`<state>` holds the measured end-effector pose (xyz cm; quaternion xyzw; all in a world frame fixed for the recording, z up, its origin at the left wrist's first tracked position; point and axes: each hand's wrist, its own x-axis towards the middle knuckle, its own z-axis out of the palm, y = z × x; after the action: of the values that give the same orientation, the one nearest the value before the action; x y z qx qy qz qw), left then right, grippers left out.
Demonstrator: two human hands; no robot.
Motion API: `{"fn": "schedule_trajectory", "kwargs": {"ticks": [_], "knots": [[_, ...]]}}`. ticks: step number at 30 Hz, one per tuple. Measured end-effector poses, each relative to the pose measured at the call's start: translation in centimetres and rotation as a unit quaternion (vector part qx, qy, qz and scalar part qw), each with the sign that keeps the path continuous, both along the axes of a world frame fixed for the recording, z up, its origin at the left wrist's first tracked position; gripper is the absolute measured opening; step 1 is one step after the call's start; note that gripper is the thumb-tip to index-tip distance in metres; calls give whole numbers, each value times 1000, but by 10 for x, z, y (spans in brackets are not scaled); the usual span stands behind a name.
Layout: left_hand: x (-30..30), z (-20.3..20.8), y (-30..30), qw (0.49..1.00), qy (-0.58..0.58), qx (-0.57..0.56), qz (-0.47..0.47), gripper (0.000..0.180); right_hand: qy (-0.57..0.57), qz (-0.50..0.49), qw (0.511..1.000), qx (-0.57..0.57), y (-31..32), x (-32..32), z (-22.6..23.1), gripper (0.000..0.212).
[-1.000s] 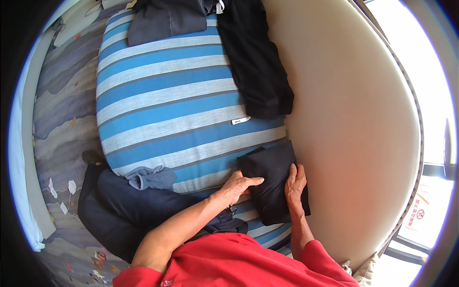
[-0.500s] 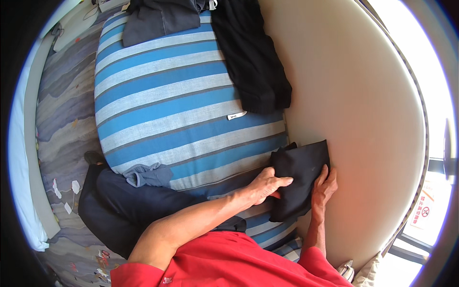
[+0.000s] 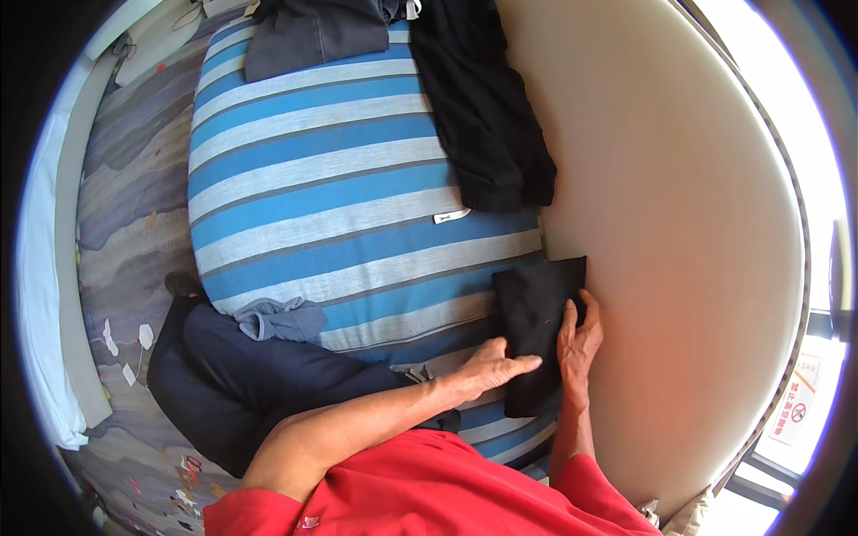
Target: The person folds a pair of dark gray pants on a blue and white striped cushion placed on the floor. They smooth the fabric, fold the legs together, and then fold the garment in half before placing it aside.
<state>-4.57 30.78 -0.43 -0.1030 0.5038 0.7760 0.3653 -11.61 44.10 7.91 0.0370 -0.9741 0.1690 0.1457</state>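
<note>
At the right end of the striped seat (image 3: 344, 234), close against the pale backrest (image 3: 679, 214), a black cloth (image 3: 536, 313) is held between the two hands, folded into a flat, roughly rectangular bundle with its far edge running fairly straight. The left hand (image 3: 487, 372) has hold of its left side, the thumb laid across the upper face and pointing right, while the other fingers are largely hidden at the edge. The right hand (image 3: 579, 344) grips the opposite side, with dark fabric showing between thumb and forefinger; whether its knuckles touch the backrest I cannot tell. Beyond the bundle, well apart from the hands, black trousers (image 3: 487, 116) lie lengthwise along the foot of the backrest, and a small white tag (image 3: 451, 216) rests just beside their near end. A grey garment (image 3: 315, 43) is spread at the far end of the seat, left of the trousers. Nearer, at the front edge, a crumpled blue-grey cloth (image 3: 284, 322) sits against the person's dark-clad leg (image 3: 246, 362). The person wears a red shirt (image 3: 438, 482). Along the left runs a floor (image 3: 134, 192) with a wavy grey pattern.
</note>
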Motion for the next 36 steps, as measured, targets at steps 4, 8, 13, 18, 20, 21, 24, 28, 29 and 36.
{"fn": "schedule_trajectory", "kwargs": {"ticks": [4, 8, 13, 18, 20, 21, 24, 28, 29, 36], "knots": [[4, 12, -1, 993, -82, 46, -74, 67, -14, 43, 999, -12, -17, -12, 21, 30], [11, 36, 24, 968, -166, 171, -73, 53, -79, 74, 994, 9, -13, -18, 26, 32], [14, -27, 44, 991, -20, -51, -123, 47, -37, 112, 993, 6, -14, -16, 5, 28], [-4, 8, -11, 994, -59, 51, -74, 63, -20, 69, 997, -23, 5, -19, -27, 25], [-19, 8, -25, 994, -83, 66, 31, 63, -28, 61, 997, -33, -3, -22, -14, 27], [-29, 14, -37, 993, -68, 61, 70, 63, -18, 66, 996, -48, -14, -22, -3, 28], [-56, 28, -43, 983, -32, -80, 159, 67, 27, 107, 993, -48, -27, -24, 11, 31], [-60, 16, -20, 944, 219, -186, 162, 47, -12, 129, 991, 30, -16, -16, -10, 29], [-55, 14, -7, 915, 286, -183, 219, 37, -28, 125, 991, 35, -9, -8, -12, 28], [-61, 30, -19, 860, 435, -245, 108, 35, 20, 14, 1000, 16, 0, 20, -38, 31]]}}
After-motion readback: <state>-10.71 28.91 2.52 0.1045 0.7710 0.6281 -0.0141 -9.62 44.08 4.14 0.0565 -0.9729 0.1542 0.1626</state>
